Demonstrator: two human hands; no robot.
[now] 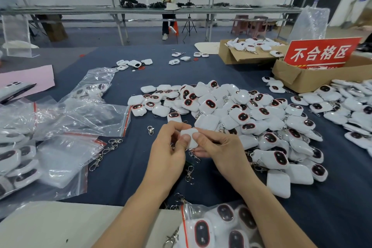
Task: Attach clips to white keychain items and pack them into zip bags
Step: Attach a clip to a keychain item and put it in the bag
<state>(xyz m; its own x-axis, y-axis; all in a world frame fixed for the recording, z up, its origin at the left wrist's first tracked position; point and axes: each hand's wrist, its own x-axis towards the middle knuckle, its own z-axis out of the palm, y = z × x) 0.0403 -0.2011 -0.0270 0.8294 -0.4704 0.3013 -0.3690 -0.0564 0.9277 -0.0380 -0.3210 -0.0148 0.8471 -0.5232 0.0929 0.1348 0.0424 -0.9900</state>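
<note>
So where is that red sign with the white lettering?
The red sign stands at the head view's far right, in a brown cardboard box behind the pile of white keychain items.

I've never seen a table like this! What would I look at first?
Probably the big pile of white keychain items with dark, red-rimmed faces, spread over the middle and right of the blue table. Just in front of it, the left hand and right hand pinch one white keychain item between them. At the back right, a bright red sign stands in a cardboard box.
</note>
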